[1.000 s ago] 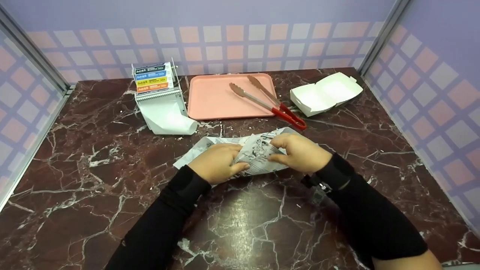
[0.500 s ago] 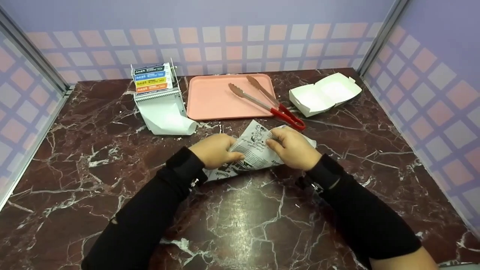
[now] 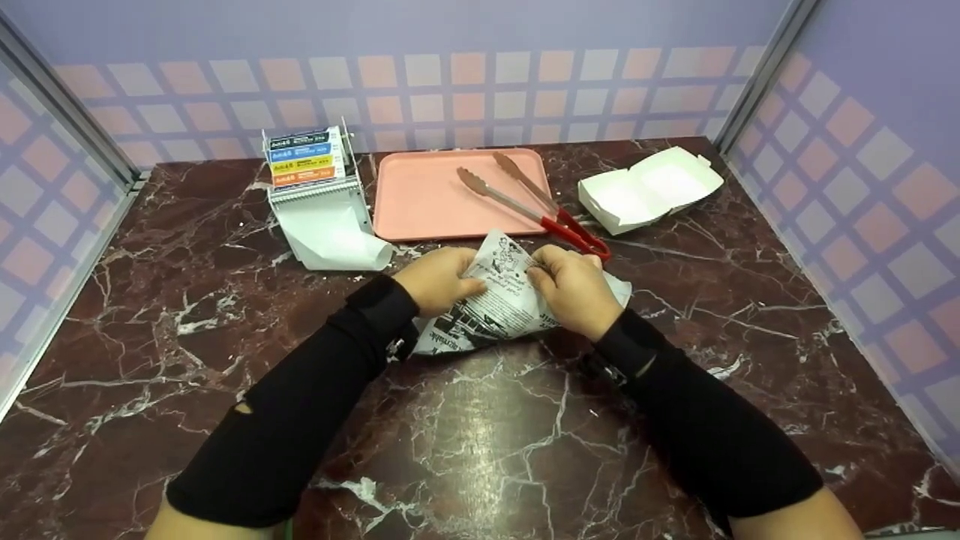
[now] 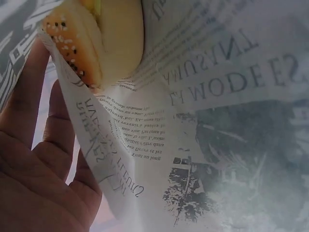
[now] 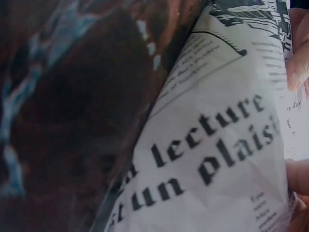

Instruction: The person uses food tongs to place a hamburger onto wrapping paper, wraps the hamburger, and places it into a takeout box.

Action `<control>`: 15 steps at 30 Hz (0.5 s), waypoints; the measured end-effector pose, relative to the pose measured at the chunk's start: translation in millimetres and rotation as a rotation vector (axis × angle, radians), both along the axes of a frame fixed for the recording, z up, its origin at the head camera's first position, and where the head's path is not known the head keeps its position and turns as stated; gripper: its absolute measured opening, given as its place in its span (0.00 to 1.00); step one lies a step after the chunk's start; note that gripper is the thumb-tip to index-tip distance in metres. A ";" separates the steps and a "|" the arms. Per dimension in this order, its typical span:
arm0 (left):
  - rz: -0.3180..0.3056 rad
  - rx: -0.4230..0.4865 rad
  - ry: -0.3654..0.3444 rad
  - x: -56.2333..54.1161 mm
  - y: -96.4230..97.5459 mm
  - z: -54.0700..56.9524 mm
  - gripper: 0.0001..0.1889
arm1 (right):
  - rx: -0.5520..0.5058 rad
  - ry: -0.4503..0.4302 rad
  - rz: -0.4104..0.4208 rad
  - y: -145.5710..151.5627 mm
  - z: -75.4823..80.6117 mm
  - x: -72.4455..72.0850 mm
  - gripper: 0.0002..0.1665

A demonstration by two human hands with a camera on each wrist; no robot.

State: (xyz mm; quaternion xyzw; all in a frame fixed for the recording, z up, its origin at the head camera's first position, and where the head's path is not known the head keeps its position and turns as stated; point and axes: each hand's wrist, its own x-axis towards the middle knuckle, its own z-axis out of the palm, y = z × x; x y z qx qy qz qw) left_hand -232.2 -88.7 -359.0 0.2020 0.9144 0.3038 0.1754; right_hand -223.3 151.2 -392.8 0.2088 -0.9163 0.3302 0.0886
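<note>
A printed sheet of wrapping paper (image 3: 499, 307) is folded up in front of me, with a pointed corner at its top. My left hand (image 3: 439, 281) grips its left side, thumb on the near face. In the left wrist view, fingers (image 4: 58, 118) of that hand lie behind the paper's edge. A sesame-seeded bun (image 4: 72, 46) shows inside the fold there, with a pale half beside it and a bit of yellow-green between; the head view hides it. With thumb and fingers my right hand (image 3: 577, 289) pinches the paper's upper right part.
Behind the paper lies a pink tray (image 3: 427, 202), with red-handled tongs (image 3: 551, 217) resting across its right edge. An open white box (image 3: 652, 187) stands at the back right. On the left is a rack with coloured label boxes (image 3: 304, 161) and a white sheet (image 3: 330, 229) hanging down.
A second ago the paper lay wider and flatter on the left. Its left side has been folded in, and its pointed corner now stands higher. The left hand has moved slightly away from me.
</note>
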 end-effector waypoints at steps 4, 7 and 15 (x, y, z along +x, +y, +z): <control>0.025 0.016 0.005 -4.0 1.1 -1.3 0.08 | 0.002 0.029 -0.027 -2.7 -2.5 -0.1 0.11; 0.033 0.021 0.014 -5.8 1.6 -2.8 0.08 | 0.028 0.101 -0.014 -3.8 -2.2 3.0 0.17; 0.038 0.024 0.026 -9.0 6.6 -3.3 0.08 | 0.273 0.214 0.220 -5.1 2.1 12.7 0.11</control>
